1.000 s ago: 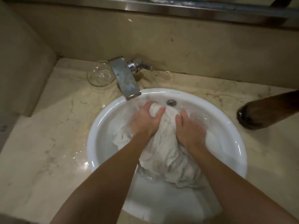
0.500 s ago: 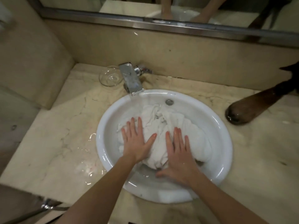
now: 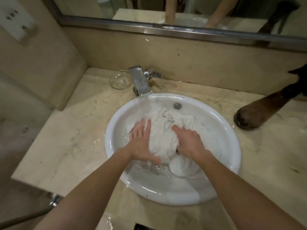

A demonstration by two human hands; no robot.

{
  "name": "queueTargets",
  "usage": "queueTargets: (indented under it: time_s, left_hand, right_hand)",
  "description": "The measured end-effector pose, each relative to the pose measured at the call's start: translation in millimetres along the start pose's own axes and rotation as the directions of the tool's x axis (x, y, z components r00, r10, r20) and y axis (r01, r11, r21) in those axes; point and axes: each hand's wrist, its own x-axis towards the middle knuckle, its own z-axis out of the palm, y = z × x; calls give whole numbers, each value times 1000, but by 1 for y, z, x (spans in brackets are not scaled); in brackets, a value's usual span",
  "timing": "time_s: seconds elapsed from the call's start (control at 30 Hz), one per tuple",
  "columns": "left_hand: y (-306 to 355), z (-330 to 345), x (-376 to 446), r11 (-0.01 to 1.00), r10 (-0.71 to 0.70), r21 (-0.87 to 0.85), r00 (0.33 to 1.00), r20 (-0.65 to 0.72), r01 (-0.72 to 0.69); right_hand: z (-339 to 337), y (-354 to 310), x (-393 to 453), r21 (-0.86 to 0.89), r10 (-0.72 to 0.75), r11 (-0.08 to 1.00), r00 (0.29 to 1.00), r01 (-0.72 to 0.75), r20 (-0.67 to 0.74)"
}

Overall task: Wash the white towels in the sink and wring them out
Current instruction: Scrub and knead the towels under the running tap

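Beige marble counter (image 3: 66, 143), wet near basin. Matching stone splashback (image 3: 191, 53). Metal-framed mirror (image 3: 149, 7) above. White socket plate (image 3: 15, 19) on left wall. Dim, warm light.

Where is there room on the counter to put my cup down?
Bare marble lies left of the sink, between its rim and the side wall, though wet near the rim. Behind the sink it is crowded: glass dish and faucet. The right has a dark brown object, with bare counter nearer you.
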Motion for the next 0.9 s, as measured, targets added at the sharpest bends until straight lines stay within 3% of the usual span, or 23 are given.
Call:
queueTargets:
  time_s: [0.1,0.17,0.33,0.4,0.53,0.6,0.67,0.77,0.83,0.9]
  left_hand:
    - [4,11,-14,978,-24,205,997,-70,38]
    - [13,19,-19,985,-62,150,984,-168,87]
    - [3,19,-46,993,7,119,967,-255,24]
    - [-6,6,-55,995,67,85,963,-260,-46]
    - [-6,-21,-68,977,145,186,966,-216,-105]
    - [-2,-36,-74,983,171,112,961,-218,-149]
    - [4,-56,-77,981,191,79,965,-181,-179]
    - [22,-85,-69,975,213,99,960,-183,-197]
    - [36,-98,-52,981,180,104,958,-221,-161]
    - [42,-97,-31,996,77,51,968,-238,-67]
  right_hand:
    - [-15,-2,-8,135,66,989,998,-62,-24]
    - [-10,-12,-25,170,62,984,997,-53,-49]
    - [-17,-26,-64,217,28,976,993,-3,-114]
    - [-29,-33,-76,252,11,967,994,18,-112]
    - [-45,-45,-95,261,-46,963,993,72,-104]
    - [-52,-40,-98,295,-41,952,986,87,-160]
    - [-60,-25,-92,421,28,906,984,50,-179]
    - [-59,7,-66,690,207,720,971,-71,-117]
    - [-43,24,-45,771,344,619,934,-151,-93]
    - [-25,28,-24,766,450,608,885,-209,-116]
